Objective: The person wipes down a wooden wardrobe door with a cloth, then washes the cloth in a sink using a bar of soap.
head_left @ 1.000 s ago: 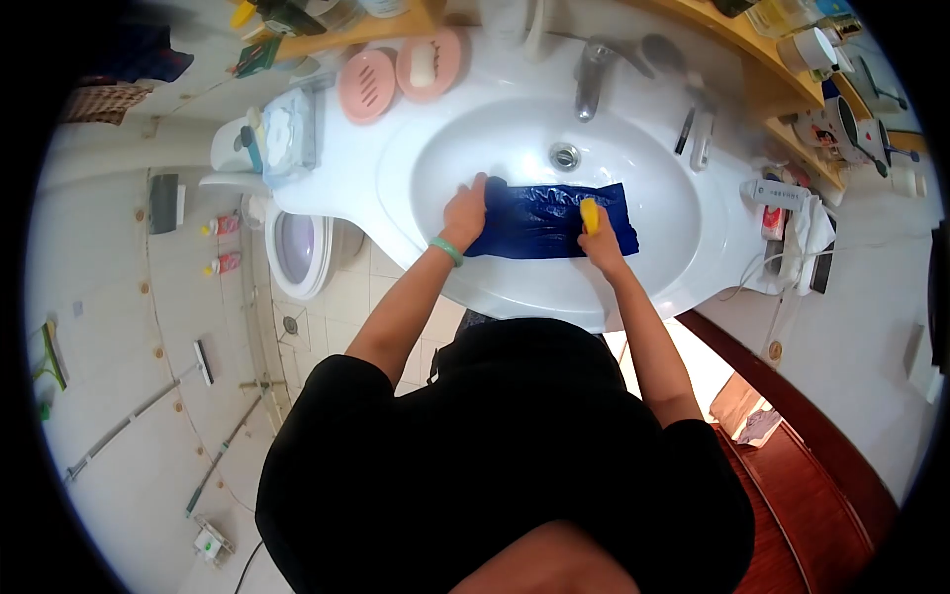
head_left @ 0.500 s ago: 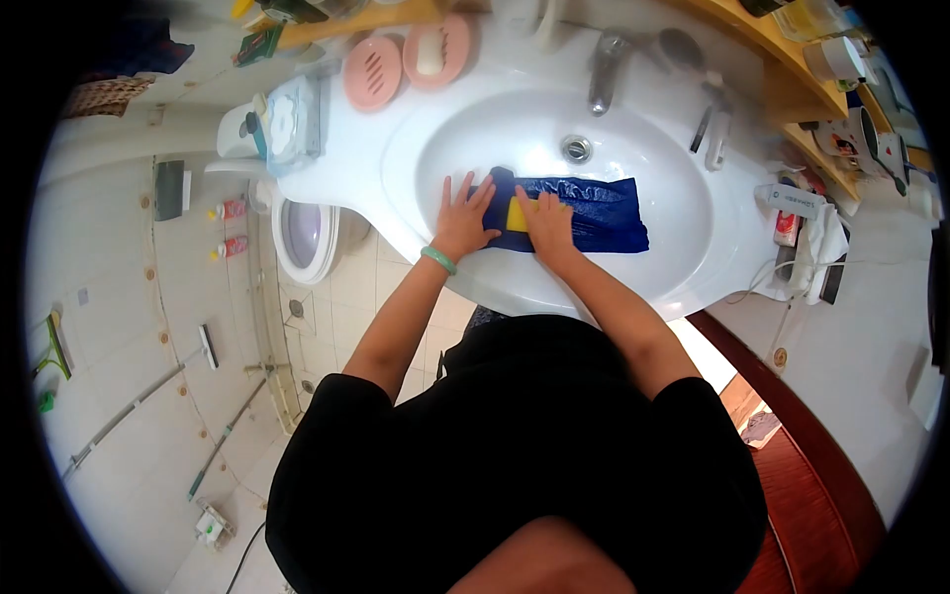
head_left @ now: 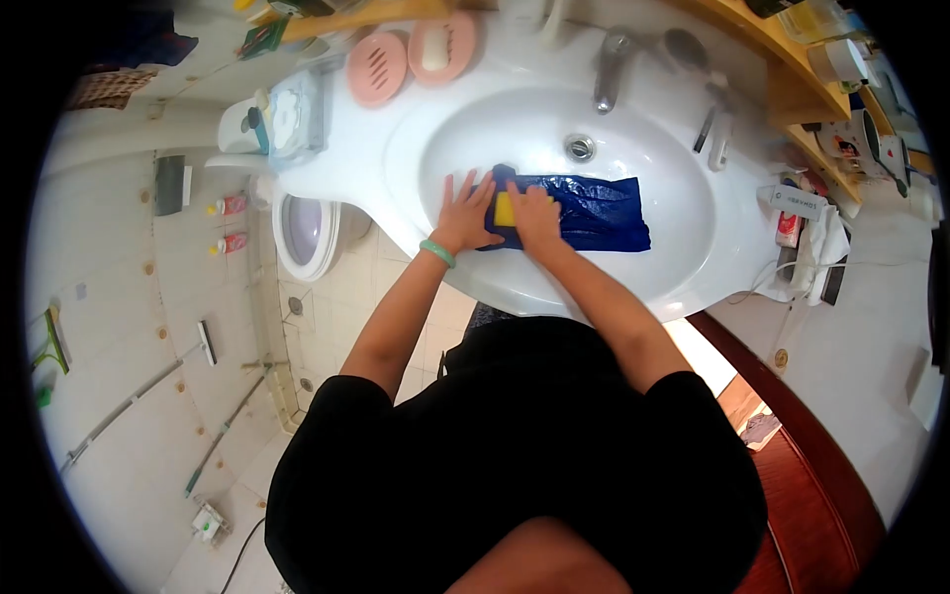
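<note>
A dark blue, shiny wet cloth [head_left: 604,213] lies spread along the near side of the white sink basin [head_left: 683,188]. My left hand [head_left: 463,216], with a green bangle at its wrist, presses flat on the cloth's left end, fingers spread. Against the cloth my right hand [head_left: 536,218] holds a yellow rectangular block [head_left: 506,209], its fingers over the right part. Whether that block is a sponge or soap I cannot tell. Both hands are close together.
Behind the basin stands a metal faucet [head_left: 610,74], above the drain [head_left: 580,148]. Two pink soap dishes [head_left: 377,69] sit at the back left, one with a white soap bar [head_left: 435,47]. A toilet [head_left: 305,238] is to the left, and a wooden shelf [head_left: 782,69] overhangs the right.
My right hand has slid slightly left along the cloth with the yellow block, nearer my left hand. My left hand stays flat in place.
</note>
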Motion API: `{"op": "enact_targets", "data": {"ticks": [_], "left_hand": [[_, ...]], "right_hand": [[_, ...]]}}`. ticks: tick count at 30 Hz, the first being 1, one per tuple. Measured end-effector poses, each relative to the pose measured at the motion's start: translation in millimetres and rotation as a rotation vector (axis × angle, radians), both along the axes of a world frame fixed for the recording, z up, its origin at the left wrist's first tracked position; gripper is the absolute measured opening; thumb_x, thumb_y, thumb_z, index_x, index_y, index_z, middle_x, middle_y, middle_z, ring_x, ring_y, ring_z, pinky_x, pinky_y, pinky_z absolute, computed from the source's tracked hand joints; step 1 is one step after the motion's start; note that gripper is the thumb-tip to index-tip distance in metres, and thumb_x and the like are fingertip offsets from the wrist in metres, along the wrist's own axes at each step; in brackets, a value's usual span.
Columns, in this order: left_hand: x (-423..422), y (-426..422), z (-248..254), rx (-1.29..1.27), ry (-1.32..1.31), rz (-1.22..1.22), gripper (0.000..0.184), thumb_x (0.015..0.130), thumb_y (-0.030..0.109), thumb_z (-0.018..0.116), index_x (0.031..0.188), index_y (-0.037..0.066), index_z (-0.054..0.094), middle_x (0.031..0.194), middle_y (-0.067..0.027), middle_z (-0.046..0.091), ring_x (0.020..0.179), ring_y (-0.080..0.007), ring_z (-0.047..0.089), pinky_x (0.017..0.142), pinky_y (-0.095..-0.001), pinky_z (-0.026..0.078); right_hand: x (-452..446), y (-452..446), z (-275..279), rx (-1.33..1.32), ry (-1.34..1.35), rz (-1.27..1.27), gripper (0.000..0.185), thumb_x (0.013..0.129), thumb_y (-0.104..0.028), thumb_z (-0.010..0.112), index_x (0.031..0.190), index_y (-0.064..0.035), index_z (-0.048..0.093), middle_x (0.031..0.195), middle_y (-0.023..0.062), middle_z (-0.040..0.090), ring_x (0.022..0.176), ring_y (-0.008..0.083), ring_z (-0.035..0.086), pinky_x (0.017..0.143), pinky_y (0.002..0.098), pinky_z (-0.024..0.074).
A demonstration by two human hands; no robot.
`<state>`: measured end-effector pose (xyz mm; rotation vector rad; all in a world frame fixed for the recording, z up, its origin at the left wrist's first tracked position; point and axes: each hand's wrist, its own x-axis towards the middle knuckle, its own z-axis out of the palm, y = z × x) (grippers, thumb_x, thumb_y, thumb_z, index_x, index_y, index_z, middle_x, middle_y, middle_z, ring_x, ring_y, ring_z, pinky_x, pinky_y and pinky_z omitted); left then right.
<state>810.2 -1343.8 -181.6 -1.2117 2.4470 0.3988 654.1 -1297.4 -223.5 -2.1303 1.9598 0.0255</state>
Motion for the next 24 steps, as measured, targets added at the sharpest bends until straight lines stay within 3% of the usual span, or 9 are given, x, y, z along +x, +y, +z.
{"op": "enact_targets", "data": {"ticks": [7, 10, 13, 16, 18, 20, 22, 23, 24], "left_hand": [[-0.8, 4.5, 14.7, -0.016, -0.021, 0.056, 0.108, 0.065, 0.069, 0.060, 0.144, 0.006, 0.023, 0.153, -0.0050, 0.011, 0.142, -0.0268, 0.001, 0.109, -0.0564, -0.006], [-3.4, 10.5, 20.4, -0.057, -0.079, 0.153, 0.114, 0.063, 0.071, 0.061, 0.142, -0.001, 0.023, 0.152, -0.0105, 0.013, 0.142, -0.0275, 0.003, 0.109, -0.0555, -0.006], [-0.4, 17.3, 15.8, -0.102, -0.058, 0.212, 0.118, 0.061, 0.071, 0.062, 0.140, -0.007, 0.023, 0.151, -0.0164, 0.015, 0.141, -0.0279, 0.005, 0.109, -0.0543, -0.005], [0.1, 19.2, 16.9, -0.129, 0.045, 0.240, 0.116, 0.060, 0.065, 0.069, 0.138, -0.009, 0.026, 0.148, -0.0187, 0.020, 0.140, -0.0291, 0.008, 0.110, -0.0539, -0.003], [-1.2, 17.6, 20.5, -0.112, 0.012, 0.241, 0.112, 0.062, 0.064, 0.068, 0.138, -0.008, 0.026, 0.148, -0.0189, 0.019, 0.141, -0.0288, 0.007, 0.110, -0.0541, -0.003], [-3.3, 17.4, 15.2, -0.094, -0.018, 0.243, 0.109, 0.065, 0.064, 0.066, 0.138, -0.007, 0.027, 0.148, -0.0190, 0.019, 0.141, -0.0284, 0.007, 0.110, -0.0542, -0.003], [-3.2, 17.6, -10.7, -0.185, 0.323, 0.238, 0.087, 0.070, 0.041, 0.073, 0.135, -0.003, 0.034, 0.137, -0.0216, 0.037, 0.132, -0.0331, 0.029, 0.108, -0.0517, 0.018], [-6.3, 13.0, -20.5, -0.181, 0.327, 0.228, 0.087, 0.070, 0.041, 0.073, 0.135, -0.003, 0.034, 0.137, -0.0216, 0.037, 0.132, -0.0331, 0.029, 0.108, -0.0517, 0.018], [-11.9, 1.1, -31.3, -0.128, 0.492, 0.303, 0.074, 0.071, 0.034, 0.072, 0.128, -0.002, 0.040, 0.128, -0.0208, 0.044, 0.122, -0.0335, 0.038, 0.102, -0.0487, 0.027]], "right_hand": [[-62.6, 17.6, 11.8, 0.119, 0.249, -0.087, 0.051, 0.087, -0.015, 0.049, 0.137, -0.0172, 0.037, 0.102, 0.0074, 0.049, 0.100, 0.0223, 0.049, 0.073, 0.0431, 0.0476], [-27.1, 6.7, 1.5, 0.135, 0.030, -0.054, 0.052, 0.087, -0.015, 0.048, 0.137, -0.0151, 0.035, 0.102, 0.0085, 0.049, 0.099, 0.0235, 0.049, 0.072, 0.0441, 0.0482], [6.3, -1.1, -1.0, 0.026, -0.005, -0.061, 0.050, 0.087, -0.014, 0.048, 0.135, -0.0156, 0.038, 0.101, 0.0088, 0.050, 0.097, 0.0244, 0.051, 0.070, 0.0457, 0.0484], [-17.0, -1.3, -5.0, 0.017, -0.006, -0.002, 0.049, 0.087, -0.013, 0.048, 0.134, -0.0164, 0.039, 0.100, 0.0083, 0.051, 0.097, 0.0245, 0.051, 0.069, 0.0454, 0.0486], [-41.5, 5.1, 5.1, 0.162, 0.024, -0.062, 0.049, 0.087, -0.013, 0.048, 0.135, -0.0160, 0.038, 0.101, 0.0080, 0.051, 0.099, 0.0236, 0.051, 0.071, 0.0468, 0.0484], [-57.3, 17.5, 7.0, 0.089, 0.176, -0.056, 0.049, 0.087, -0.013, 0.048, 0.135, -0.0155, 0.038, 0.101, 0.0073, 0.051, 0.100, 0.0225, 0.050, 0.072, 0.0453, 0.0491], [-52.6, 16.1, 10.1, 0.086, 0.195, -0.057, 0.048, 0.087, -0.013, 0.049, 0.134, -0.0145, 0.039, 0.101, 0.0071, 0.051, 0.101, 0.0225, 0.050, 0.072, 0.0440, 0.0492], [-52.1, 17.4, 13.4, 0.085, 0.218, -0.056, 0.047, 0.087, -0.013, 0.049, 0.132, -0.0136, 0.040, 0.101, 0.0069, 0.050, 0.101, 0.0225, 0.050, 0.072, 0.0427, 0.0494], [-55.8, 17.2, 11.2, 0.081, 0.224, -0.064, 0.047, 0.087, -0.013, 0.049, 0.132, -0.0136, 0.040, 0.101, 0.0069, 0.050, 0.101, 0.0225, 0.050, 0.072, 0.0427, 0.0494]]}}
